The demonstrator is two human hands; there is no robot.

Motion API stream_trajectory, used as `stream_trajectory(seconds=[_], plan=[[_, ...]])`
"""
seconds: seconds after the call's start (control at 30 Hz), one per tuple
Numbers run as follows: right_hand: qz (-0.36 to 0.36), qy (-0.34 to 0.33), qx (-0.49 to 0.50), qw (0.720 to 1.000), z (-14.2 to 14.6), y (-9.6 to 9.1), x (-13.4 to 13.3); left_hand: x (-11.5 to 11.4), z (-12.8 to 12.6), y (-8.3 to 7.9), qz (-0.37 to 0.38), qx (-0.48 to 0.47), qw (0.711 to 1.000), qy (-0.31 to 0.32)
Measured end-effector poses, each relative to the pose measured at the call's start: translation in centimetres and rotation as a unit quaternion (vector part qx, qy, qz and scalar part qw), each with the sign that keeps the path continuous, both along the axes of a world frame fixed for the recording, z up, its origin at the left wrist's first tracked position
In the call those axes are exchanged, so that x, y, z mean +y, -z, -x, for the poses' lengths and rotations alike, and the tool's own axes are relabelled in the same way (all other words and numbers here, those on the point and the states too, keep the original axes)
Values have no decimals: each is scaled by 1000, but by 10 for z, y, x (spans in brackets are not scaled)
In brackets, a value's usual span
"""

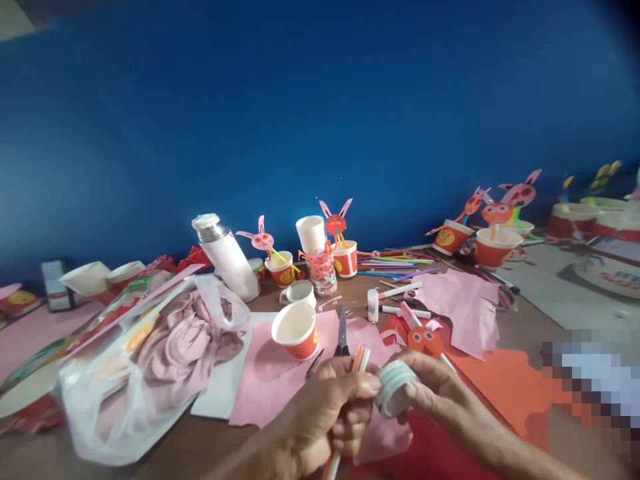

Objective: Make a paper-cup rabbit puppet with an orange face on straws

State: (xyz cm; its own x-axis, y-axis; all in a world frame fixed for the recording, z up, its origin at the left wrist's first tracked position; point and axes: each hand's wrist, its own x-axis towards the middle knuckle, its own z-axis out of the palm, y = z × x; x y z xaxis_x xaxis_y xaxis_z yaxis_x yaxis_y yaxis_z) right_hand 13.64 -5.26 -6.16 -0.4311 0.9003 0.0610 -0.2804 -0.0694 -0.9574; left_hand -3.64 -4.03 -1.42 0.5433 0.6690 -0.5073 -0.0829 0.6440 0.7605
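Observation:
My left hand is closed round a small bundle of orange and white straws, whose ends stick out above and below the fist. In my right hand is a roll of pale tape, gripped by its edge between thumb and fingers. The roll is against or very near my left fingertips. Just beyond the hands lie scissors, points away from me. A red and white paper cup stands upright to the left on pink paper. An orange paper face with eyes lies beyond my right hand.
At left, a plastic bag lies beside crumpled pinkish cloth. A white thermos stands behind. Rabbit-faced cups line the blue wall. Pipe cleaners, markers and orange paper spread rightward.

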Motion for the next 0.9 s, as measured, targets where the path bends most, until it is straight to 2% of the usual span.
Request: stream_trajectory(seconds=[0.17,0.4,0.63,0.9], plan=[[-17,21,-14,1000,1,10,3,6,-3,7,7,-1,1000,-16],[50,26,48,997,1,27,4,8,-5,13,16,-20,999,-23],[58,10,61,996,-2,28,5,8,-4,15,50,-48,998,-8],[33,-8,30,999,-5,29,6,7,-5,14,55,-44,997,-35]])
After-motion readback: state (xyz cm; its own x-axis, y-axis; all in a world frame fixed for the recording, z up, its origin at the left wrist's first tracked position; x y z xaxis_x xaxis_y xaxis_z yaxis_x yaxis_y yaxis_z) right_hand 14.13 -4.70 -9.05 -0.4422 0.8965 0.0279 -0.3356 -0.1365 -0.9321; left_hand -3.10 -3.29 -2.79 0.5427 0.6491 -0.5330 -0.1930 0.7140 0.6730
